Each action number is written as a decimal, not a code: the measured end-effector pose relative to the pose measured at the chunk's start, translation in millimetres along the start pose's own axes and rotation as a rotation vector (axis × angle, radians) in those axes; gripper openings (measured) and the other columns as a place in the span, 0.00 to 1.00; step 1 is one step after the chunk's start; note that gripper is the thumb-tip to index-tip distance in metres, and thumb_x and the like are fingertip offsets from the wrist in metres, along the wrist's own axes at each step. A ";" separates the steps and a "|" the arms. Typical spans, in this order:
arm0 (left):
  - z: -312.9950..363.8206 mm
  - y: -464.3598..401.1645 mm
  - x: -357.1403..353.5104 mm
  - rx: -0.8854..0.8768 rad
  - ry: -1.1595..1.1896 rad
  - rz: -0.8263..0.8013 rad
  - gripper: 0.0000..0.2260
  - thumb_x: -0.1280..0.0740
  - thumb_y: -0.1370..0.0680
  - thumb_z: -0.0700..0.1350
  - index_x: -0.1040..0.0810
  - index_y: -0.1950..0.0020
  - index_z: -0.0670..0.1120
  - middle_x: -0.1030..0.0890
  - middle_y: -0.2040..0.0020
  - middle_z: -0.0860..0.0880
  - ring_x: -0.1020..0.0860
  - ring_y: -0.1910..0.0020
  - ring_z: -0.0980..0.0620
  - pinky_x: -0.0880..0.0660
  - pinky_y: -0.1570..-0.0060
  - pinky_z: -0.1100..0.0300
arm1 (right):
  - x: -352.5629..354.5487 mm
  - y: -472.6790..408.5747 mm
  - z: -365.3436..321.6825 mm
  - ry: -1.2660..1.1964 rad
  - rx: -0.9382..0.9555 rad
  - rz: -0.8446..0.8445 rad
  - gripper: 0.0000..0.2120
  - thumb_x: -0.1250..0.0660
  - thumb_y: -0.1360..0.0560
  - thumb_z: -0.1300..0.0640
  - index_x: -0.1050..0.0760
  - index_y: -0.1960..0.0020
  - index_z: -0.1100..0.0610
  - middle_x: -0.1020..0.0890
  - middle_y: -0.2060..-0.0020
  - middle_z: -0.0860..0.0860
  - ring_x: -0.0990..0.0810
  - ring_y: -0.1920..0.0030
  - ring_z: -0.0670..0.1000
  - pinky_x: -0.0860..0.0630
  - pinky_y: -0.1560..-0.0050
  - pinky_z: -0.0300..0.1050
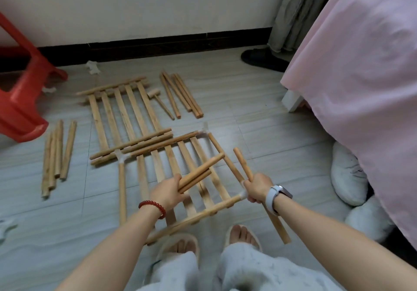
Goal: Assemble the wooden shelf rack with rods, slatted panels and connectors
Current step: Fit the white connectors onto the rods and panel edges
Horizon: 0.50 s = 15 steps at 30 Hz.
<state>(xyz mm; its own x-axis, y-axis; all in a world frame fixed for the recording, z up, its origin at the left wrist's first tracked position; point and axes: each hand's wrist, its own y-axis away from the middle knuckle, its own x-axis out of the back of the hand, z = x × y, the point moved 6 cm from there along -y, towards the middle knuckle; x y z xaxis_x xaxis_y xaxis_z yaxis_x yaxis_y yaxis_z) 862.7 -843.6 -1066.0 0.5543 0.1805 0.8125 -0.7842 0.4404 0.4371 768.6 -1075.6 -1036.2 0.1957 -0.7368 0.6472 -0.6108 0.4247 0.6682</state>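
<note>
A red plastic stool (20, 92) stands at the far left of the tiled floor (259, 119), with a bundle of loose rods (57, 153) lying just in front of it. Further right, a slatted panel (119, 110) lies flat on the floor, and a small wooden mallet (159, 101) rests beside its upper right corner. Another bundle of rods (180, 94) lies just right of the mallet. Nearer the person, a second slatted panel (180, 169) is partly framed, with a white connector (120, 155) at its far left corner and another white connector (242, 192) at its near right corner. The left hand (168, 192), wearing a red bead bracelet (153, 207), grips two rods (199, 173) that angle up and to the right above the panel. The right hand (258, 190), with a white watch (274, 195) on the wrist, grasps a single rod (243, 164) right at the near right connector; the rod runs on below the hand toward the slippered feet. A pink bed cover (361, 76) fills the right side.
</note>
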 end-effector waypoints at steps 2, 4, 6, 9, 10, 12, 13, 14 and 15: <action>-13.5 -10.5 -1.3 0.039 0.002 0.004 0.10 0.34 0.24 0.48 0.32 0.47 0.50 0.25 0.56 0.51 0.24 0.58 0.52 0.24 0.58 0.58 | -11.3 -19.1 -7.4 -0.034 -0.005 -0.006 0.13 0.44 0.20 0.55 0.26 0.51 0.63 0.22 0.65 0.57 0.28 0.75 0.49 0.35 0.75 0.38; -26.2 -25.1 -4.6 0.066 0.007 -0.001 0.09 0.34 0.24 0.47 0.32 0.47 0.50 0.25 0.56 0.50 0.24 0.57 0.50 0.25 0.58 0.57 | -22.4 -40.9 -9.1 -0.084 -0.023 -0.015 0.14 0.43 0.21 0.53 0.25 0.52 0.63 0.22 0.66 0.56 0.27 0.75 0.49 0.33 0.74 0.39; -36.5 -41.0 -8.7 0.075 -0.003 0.005 0.08 0.34 0.24 0.46 0.31 0.48 0.50 0.24 0.55 0.49 0.24 0.57 0.50 0.27 0.59 0.58 | -31.1 -63.4 -7.7 -0.130 -0.043 -0.012 0.14 0.42 0.21 0.52 0.25 0.52 0.63 0.21 0.66 0.57 0.25 0.73 0.51 0.28 0.71 0.41; -48.6 -61.8 -21.9 0.077 -0.022 -0.006 0.08 0.35 0.25 0.44 0.32 0.48 0.48 0.25 0.45 0.46 0.24 0.52 0.47 0.27 0.55 0.55 | -41.0 -94.2 -5.1 -0.146 -0.055 0.005 0.13 0.41 0.21 0.52 0.27 0.51 0.63 0.20 0.61 0.60 0.22 0.65 0.56 0.23 0.61 0.47; -51.1 -67.0 -27.7 0.066 -0.030 -0.015 0.09 0.34 0.25 0.44 0.32 0.47 0.46 0.28 0.39 0.46 0.25 0.47 0.46 0.27 0.52 0.54 | -43.4 -101.5 -4.1 -0.141 -0.050 0.009 0.12 0.41 0.21 0.53 0.27 0.52 0.63 0.20 0.60 0.60 0.22 0.65 0.56 0.23 0.58 0.49; -53.9 -77.4 -39.3 0.019 -0.058 -0.018 0.12 0.34 0.25 0.43 0.32 0.43 0.45 0.37 0.28 0.46 0.31 0.34 0.47 0.29 0.45 0.54 | -47.7 -114.8 -0.5 -0.167 -0.038 0.007 0.11 0.41 0.22 0.55 0.26 0.54 0.62 0.19 0.65 0.60 0.22 0.67 0.56 0.23 0.58 0.50; -53.7 -81.3 -45.6 -0.004 -0.067 -0.018 0.14 0.34 0.24 0.43 0.32 0.40 0.45 0.41 0.25 0.47 0.37 0.29 0.48 0.31 0.40 0.54 | -48.5 -119.7 1.8 -0.178 -0.035 0.004 0.10 0.41 0.23 0.56 0.26 0.56 0.61 0.19 0.67 0.59 0.22 0.69 0.56 0.22 0.59 0.50; -53.2 -83.9 -51.3 -0.019 -0.077 -0.016 0.16 0.34 0.24 0.42 0.32 0.38 0.45 0.45 0.23 0.47 0.43 0.26 0.49 0.34 0.36 0.55 | -47.5 -122.6 2.9 -0.171 -0.027 0.006 0.09 0.41 0.24 0.56 0.27 0.58 0.60 0.19 0.69 0.58 0.22 0.70 0.56 0.22 0.59 0.50; -52.3 -84.6 -55.0 -0.027 -0.089 -0.008 0.18 0.34 0.24 0.42 0.33 0.36 0.45 0.46 0.23 0.47 0.46 0.25 0.50 0.36 0.34 0.55 | -44.4 -123.0 2.3 -0.146 -0.010 0.015 0.10 0.42 0.24 0.56 0.27 0.59 0.59 0.20 0.70 0.58 0.21 0.70 0.57 0.22 0.60 0.50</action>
<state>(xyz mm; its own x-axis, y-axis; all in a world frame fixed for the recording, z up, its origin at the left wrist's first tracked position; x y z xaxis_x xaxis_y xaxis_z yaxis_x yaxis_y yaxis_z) 913.2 -844.8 -1167.8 0.5325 0.0987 0.8406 -0.7715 0.4651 0.4341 833.2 -1096.3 -1148.0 0.0725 -0.7983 0.5978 -0.6051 0.4413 0.6626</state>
